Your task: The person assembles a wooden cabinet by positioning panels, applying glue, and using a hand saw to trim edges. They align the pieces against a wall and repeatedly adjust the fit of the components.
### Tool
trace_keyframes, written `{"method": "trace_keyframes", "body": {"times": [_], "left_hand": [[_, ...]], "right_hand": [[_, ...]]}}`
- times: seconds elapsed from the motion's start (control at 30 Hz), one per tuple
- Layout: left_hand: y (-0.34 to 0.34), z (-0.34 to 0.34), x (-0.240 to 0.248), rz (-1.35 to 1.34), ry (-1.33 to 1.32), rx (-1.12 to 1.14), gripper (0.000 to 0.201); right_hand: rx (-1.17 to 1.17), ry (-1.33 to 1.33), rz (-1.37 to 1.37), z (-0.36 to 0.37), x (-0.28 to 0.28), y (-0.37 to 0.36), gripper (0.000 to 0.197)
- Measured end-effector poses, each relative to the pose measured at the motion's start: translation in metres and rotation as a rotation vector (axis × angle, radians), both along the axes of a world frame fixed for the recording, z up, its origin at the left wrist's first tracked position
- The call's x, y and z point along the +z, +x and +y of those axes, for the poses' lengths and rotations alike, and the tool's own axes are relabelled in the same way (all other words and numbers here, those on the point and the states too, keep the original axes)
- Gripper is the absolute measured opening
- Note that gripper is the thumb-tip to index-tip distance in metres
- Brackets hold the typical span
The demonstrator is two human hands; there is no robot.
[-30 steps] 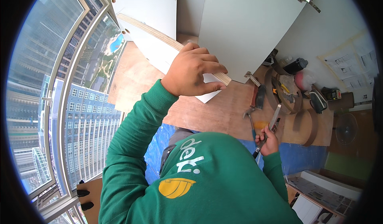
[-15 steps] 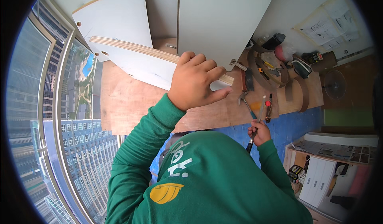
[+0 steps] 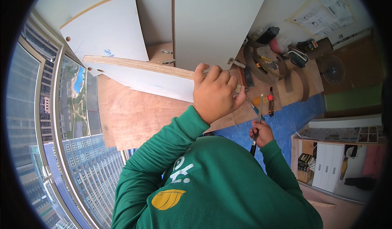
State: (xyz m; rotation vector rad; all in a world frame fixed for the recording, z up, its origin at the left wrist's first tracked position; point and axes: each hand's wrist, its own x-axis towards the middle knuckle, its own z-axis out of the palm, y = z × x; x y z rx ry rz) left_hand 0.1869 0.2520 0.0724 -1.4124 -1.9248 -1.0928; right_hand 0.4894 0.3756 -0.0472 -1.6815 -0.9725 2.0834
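Observation:
My left hand (image 3: 216,91) is closed over the right end of a white-faced plywood panel (image 3: 163,84), its layered edge turned up. The panel stands on edge, slanting over the wooden worktop (image 3: 126,106). Lower and to the right, my right hand (image 3: 261,132) wraps round a file (image 3: 260,112), a long flat grey blade with a black handle below the fist. The blade points up and away from me, apart from the panel. Beyond its tip lies a red and black utility knife (image 3: 270,99). A hammer (image 3: 255,106) lies partly hidden behind my left hand.
Curled brown edging strips (image 3: 300,84) lie on the right of the worktop, with a black bottle (image 3: 268,35) behind them. A curved white panel (image 3: 108,29) and a tall white board (image 3: 216,21) stand at the back. A window (image 3: 69,106) fills the left; a shelf unit (image 3: 326,163) stands right.
My left hand and the gripped panel end have shifted right and slightly nearer, now covering more of the hammer. My right hand still holds the file. The whole view has shifted slightly.

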Motion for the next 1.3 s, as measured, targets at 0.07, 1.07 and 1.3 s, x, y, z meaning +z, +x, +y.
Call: {"method": "trace_keyframes", "body": {"times": [0.07, 1.07, 1.3], "left_hand": [[0.0, -0.001, -0.001, 0.002, 0.0, -0.011, 0.028], [-0.101, -0.033, 0.028, -0.079, -0.261, 0.123, 0.048], [-0.11, -0.019, 0.028, -0.107, -0.241, 0.13, 0.04]], "right_hand": [[0.004, -0.002, -0.001, -0.003, 0.003, -0.004, 0.01], [0.666, 0.873, -0.002, -0.018, 0.166, -0.086, 0.058], [0.887, 0.937, -0.083, -0.008, 0.18, -0.098, 0.061]]}}
